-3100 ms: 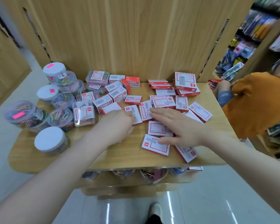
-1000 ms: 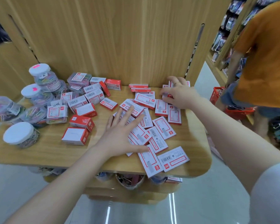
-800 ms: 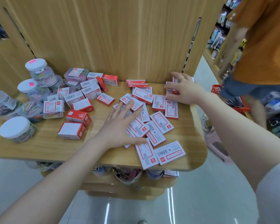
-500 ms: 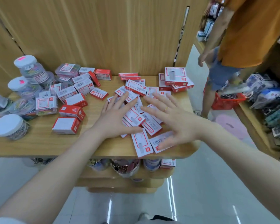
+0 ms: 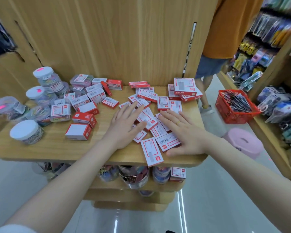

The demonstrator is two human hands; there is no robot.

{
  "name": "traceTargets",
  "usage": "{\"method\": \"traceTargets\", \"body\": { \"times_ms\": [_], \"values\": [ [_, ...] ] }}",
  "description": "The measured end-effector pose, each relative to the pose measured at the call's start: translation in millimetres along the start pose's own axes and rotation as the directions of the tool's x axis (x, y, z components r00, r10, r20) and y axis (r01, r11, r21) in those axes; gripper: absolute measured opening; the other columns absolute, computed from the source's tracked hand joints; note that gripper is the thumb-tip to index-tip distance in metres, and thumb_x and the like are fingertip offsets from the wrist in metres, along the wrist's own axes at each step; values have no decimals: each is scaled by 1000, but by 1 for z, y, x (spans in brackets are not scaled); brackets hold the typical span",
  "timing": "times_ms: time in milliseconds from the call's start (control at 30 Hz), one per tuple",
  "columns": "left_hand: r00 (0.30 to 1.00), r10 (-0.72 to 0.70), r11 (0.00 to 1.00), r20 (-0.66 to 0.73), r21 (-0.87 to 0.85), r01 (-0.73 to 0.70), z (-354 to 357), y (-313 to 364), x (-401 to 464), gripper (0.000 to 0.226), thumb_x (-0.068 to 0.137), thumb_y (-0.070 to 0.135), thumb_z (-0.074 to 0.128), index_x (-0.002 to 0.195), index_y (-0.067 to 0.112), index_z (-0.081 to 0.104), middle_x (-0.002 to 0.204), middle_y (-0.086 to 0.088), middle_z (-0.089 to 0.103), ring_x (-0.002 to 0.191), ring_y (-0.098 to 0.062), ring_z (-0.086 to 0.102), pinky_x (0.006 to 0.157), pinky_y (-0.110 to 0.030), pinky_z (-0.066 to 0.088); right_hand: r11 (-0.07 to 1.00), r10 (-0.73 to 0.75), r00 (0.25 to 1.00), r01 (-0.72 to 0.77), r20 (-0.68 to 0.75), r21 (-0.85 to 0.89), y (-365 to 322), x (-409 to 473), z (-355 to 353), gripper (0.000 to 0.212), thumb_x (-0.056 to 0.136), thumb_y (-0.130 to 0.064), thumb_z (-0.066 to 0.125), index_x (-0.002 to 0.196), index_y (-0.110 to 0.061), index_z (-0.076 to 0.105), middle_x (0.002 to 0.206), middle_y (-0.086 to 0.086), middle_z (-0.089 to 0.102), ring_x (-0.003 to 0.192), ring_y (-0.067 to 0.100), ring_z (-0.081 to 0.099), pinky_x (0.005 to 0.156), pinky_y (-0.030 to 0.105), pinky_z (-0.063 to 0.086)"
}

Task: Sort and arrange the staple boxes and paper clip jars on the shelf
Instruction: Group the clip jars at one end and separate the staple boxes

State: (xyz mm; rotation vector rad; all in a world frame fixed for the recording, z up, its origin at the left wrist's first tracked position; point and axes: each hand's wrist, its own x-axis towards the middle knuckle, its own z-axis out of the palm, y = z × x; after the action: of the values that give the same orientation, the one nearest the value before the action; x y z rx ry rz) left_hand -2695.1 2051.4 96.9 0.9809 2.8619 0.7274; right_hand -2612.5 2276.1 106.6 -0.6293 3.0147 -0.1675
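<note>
L hand (image 5: 124,126) & R hand (image 5: 185,132): both flat, fingers straight, pressed on scattered staple boxes (image 5: 147,118) at shelf (image 5: 49,148) centre-right; nothing gripped. Thicker red boxes (image 5: 79,132) lay just left; small stack (image 5: 184,89) at rear right. Paper clip jars (image 5: 26,132) clustered along shelf's left side; red basket (image 5: 233,106) on floor to right.

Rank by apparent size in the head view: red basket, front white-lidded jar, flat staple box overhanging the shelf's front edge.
1. red basket
2. white-lidded jar
3. overhanging staple box
The basket sits farther away, so its true lead is probably greater.
</note>
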Motion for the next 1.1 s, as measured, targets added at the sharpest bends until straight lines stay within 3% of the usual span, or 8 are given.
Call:
{"method": "traceTargets", "body": {
  "times_ms": [133,267,467,667,833,900,1000,1100],
  "values": [
    [995,-90,990,-39,-110,85,-9,-4,-6,80,81,73,20,146,27,18,157,4,5,144,-15,0,116,-38,6,971,82,989,-51,-126,235,-4,19,-20,83,81,-68,26,147,-19,12,157,-2,5,143,11,1,112,23,-2],
    [972,-217,949,-87,-254,189,-22,-1,29,58,97,45,28,146,14,22,156,-5,10,143,-15,10,114,-30,8,947,191,951,-114,-241,301,-10,75,-34,63,95,-35,43,147,-11,16,156,5,16,143,16,12,110,19,6],
    [918,-395,729,30,-598,333,-29,0,91,58,98,46,22,148,17,15,156,2,13,143,-14,12,113,-30,11,894,389,912,-340,-128,290,4,123,-17,68,93,-38,42,146,-7,13,155,12,17,143,24,14,117,38,12],
    [903,-421,634,82,-686,358,-24,-11,114,56,97,49,24,147,23,19,155,5,17,142,-14,15,116,-36,12,858,409,901,-326,-145,396,10,124,-10,66,91,-40,45,145,-14,18,152,6,25,140,22,23,114,43,22],
    [928,-352,636,120,-697,331,-25,-6,111,54,98,47,26,146,23,23,153,6,23,141,-13,21,116,-33,15,898,378,901,-302,-212,321,1,128,-19,65,94,-34,42,146,-8,15,154,11,18,143,26,14,117,37,12],
    [950,-310,656,45,-713,248,-36,-10,103,49,99,39,30,144,18,29,151,3,29,139,-12,26,114,-27,17,920,344,903,-269,-257,286,-9,137,-28,62,95,-30,42,145,-4,16,155,13,14,144,25,10,117,34,8],
    [960,-209,872,-187,-479,96,-68,-31,86,35,99,17,36,131,9,49,131,-8,53,120,-19,49,93,-14,31,949,267,920,-200,-286,244,-27,162,-36,60,94,-28,44,144,-3,21,155,14,15,144,25,11,117,35,8],
    [940,-213,966,-266,-203,161,-97,-67,71,32,96,6,38,120,7,58,120,-11,60,109,-24,55,83,-18,34,969,202,956,-164,-211,184,-46,202,-35,65,92,-36,46,144,-5,21,154,15,16,143,26,14,117,38,12]
  ]
}}
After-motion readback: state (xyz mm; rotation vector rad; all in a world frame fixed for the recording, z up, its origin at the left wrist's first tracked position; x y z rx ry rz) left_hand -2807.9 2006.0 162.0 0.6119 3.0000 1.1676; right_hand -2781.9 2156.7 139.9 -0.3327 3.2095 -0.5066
